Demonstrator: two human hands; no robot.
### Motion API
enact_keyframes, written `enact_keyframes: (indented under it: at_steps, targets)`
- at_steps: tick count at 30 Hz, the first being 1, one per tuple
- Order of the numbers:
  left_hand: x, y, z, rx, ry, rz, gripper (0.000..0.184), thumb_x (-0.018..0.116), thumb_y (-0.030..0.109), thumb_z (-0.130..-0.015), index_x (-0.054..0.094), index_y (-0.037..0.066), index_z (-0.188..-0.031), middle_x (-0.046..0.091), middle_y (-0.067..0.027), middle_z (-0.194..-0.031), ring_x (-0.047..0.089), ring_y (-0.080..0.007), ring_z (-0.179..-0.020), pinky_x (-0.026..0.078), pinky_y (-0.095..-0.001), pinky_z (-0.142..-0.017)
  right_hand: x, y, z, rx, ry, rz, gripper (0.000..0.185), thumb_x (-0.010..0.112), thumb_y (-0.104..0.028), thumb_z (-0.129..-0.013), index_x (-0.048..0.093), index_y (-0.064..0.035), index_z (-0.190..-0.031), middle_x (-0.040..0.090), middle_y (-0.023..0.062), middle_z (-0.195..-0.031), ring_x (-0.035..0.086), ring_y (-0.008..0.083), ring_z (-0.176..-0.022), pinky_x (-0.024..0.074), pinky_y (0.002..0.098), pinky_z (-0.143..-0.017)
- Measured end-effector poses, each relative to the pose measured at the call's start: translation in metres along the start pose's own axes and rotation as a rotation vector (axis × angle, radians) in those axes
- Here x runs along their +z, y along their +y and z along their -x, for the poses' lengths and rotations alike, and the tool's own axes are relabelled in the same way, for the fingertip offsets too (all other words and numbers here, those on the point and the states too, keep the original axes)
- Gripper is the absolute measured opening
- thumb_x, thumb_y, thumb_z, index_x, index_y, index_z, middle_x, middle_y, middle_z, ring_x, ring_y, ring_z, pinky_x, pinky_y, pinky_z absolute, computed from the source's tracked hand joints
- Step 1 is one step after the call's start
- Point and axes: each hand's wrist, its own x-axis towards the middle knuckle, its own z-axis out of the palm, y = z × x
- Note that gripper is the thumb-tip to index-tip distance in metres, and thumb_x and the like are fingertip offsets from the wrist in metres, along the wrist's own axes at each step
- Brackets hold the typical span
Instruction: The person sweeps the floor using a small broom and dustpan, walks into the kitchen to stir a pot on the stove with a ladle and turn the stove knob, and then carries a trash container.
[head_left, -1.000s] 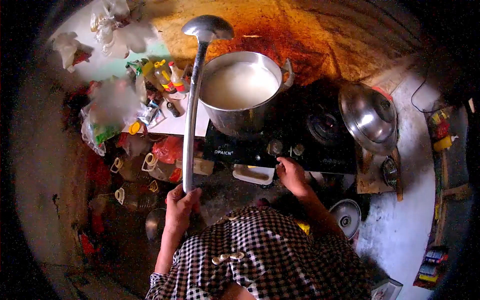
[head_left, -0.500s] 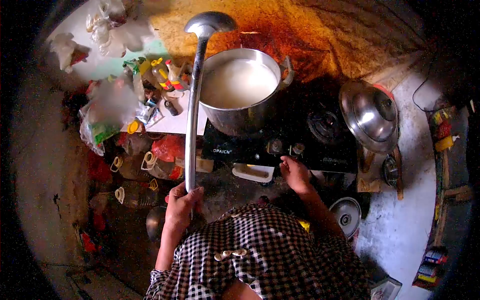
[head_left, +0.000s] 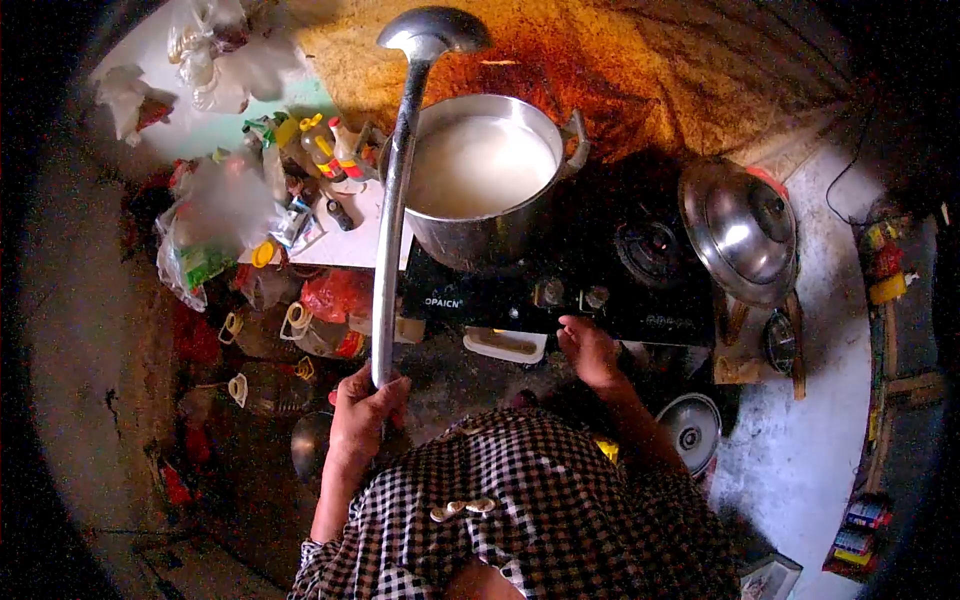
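Note:
My left hand (head_left: 362, 415) is closed around the lower handle of a long metal ladle (head_left: 392, 235), held upright with its bowl at the top. Behind the ladle's handle, a large metal pot (head_left: 470, 240) of cloudy white liquid (head_left: 485, 165) sits on the left side of a black gas stove (head_left: 500, 300). In front of the stove's control knobs (head_left: 548, 293) is my right hand (head_left: 592, 355), a little below them and apart from them. Its fingers are loosely bent and partly apart, with nothing visible in them.
Bottles (head_left: 335, 150) and plastic bags (head_left: 225, 210) crowd the white counter on the left. Large jugs (head_left: 320, 330) stand underneath. On the right, a domed metal lid (head_left: 740, 235) leans by the wall, with another round lid (head_left: 690, 435) lower down. A stained orange sheet (head_left: 640, 70) hangs behind the stove.
The ladle's bowl has shifted slightly right and upward, tilting the handle a little more. My right hand's fingers have dropped slightly away from the knobs.

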Motion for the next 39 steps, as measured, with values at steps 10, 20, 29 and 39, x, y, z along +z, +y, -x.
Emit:
enact_keyframes:
  at_steps: [10,20,29,39]
  targets:
    - [0.002,0.001,0.000,-0.040,0.034,0.016,0.012,0.058,0.012,-0.074,0.050,0.003,-0.075,0.047,0.0004,-0.057,0.043,-0.0068,-0.045,0.035,-0.0201,-0.041,0.010,0.012,0.010,0.164,-0.089,-0.263,0.026,0.054,-0.023,-0.076,0.052,-0.0074,-0.096,0.056,0.0091,-0.073,0.055,0.0237,-0.064,0.0432,0.0338,-0.058]
    - [-0.004,-0.004,-0.003,-0.054,-0.013,-0.058,0.012,0.057,0.011,-0.074,0.049,0.003,-0.074,0.047,0.0009,-0.057,0.042,-0.0061,-0.045,0.033,-0.0194,-0.041,0.003,-0.004,0.008,0.125,-0.122,-0.022,0.028,0.054,-0.028,-0.074,0.053,-0.0082,-0.094,0.056,0.0102,-0.075,0.055,0.0262,-0.068,0.0433,0.0356,-0.059]
    - [-0.002,-0.006,-0.002,-0.045,-0.030,-0.007,0.011,0.057,0.012,-0.074,0.049,0.004,-0.074,0.046,0.0012,-0.055,0.041,-0.0065,-0.044,0.032,-0.0197,-0.041,0.008,0.011,0.013,-0.033,-0.056,0.070,0.029,0.055,-0.028,-0.074,0.051,-0.0085,-0.095,0.055,0.0103,-0.075,0.054,0.0264,-0.066,0.0425,0.0362,-0.057]
    - [-0.003,-0.005,-0.001,-0.049,-0.044,-0.015,0.011,0.057,0.011,-0.075,0.050,0.003,-0.075,0.046,0.0008,-0.055,0.041,-0.0070,-0.045,0.032,-0.0203,-0.042,0.005,0.004,0.015,-0.069,-0.025,-0.073,0.024,0.056,-0.022,-0.075,0.051,-0.0091,-0.094,0.053,0.0080,-0.070,0.052,0.0242,-0.061,0.0404,0.0362,-0.052]
